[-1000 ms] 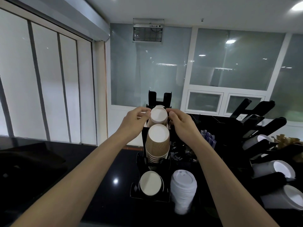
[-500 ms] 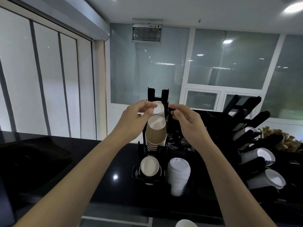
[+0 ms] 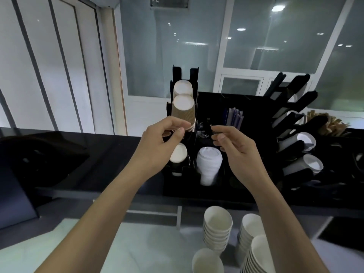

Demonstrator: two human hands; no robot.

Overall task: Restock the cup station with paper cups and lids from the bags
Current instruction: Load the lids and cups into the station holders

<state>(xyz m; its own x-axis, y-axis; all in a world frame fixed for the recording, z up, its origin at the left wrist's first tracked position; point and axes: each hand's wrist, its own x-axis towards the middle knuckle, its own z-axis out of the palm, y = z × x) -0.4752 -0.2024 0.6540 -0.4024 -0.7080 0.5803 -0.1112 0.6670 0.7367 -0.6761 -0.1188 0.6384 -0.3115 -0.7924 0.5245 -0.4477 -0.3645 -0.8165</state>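
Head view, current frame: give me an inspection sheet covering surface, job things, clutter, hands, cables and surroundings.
Surface: black counter, glossy; pale lower worktop in front.
Job's things: brown ribbed cups and white lid stack in the black cup holder; white cup stacks on the worktop.
Clutter: sachets and brown packets behind; angled rack with cups at right.
Hands: left hand has fingers loosely curled just below the brown cups, contact unclear; right hand loosely curled, holding nothing.
Cables: nothing seen.
Surroundings: glass partitions, white wall panels.

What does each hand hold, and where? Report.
Right hand holds nothing. Left hand is at the brown cup stack's bottom rim; a grip cannot be told.
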